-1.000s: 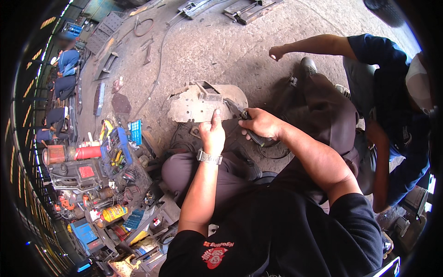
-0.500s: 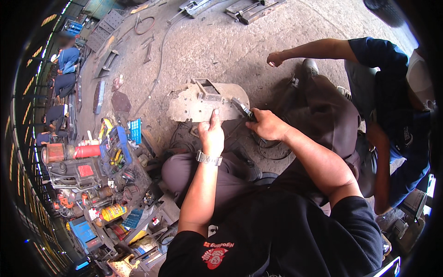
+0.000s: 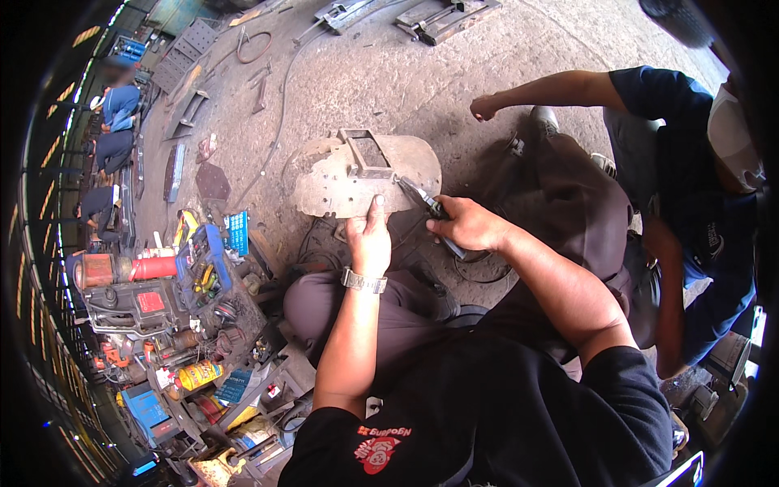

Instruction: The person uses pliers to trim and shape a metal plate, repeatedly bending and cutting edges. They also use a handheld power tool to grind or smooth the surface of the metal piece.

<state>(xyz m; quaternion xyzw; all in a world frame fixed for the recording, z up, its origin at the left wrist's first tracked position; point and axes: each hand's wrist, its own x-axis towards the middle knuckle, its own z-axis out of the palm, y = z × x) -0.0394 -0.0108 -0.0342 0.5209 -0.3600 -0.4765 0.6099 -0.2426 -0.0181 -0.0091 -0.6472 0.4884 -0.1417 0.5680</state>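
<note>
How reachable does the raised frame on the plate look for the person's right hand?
Probably yes: the right hand holds a plier-like tool with its tip beside the raised frame, and the left hand grips the plate below, leaving the way free.

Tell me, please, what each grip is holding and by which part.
The left grip holds the plate by its near edge; the right grip holds the pliers by the handles.
</note>
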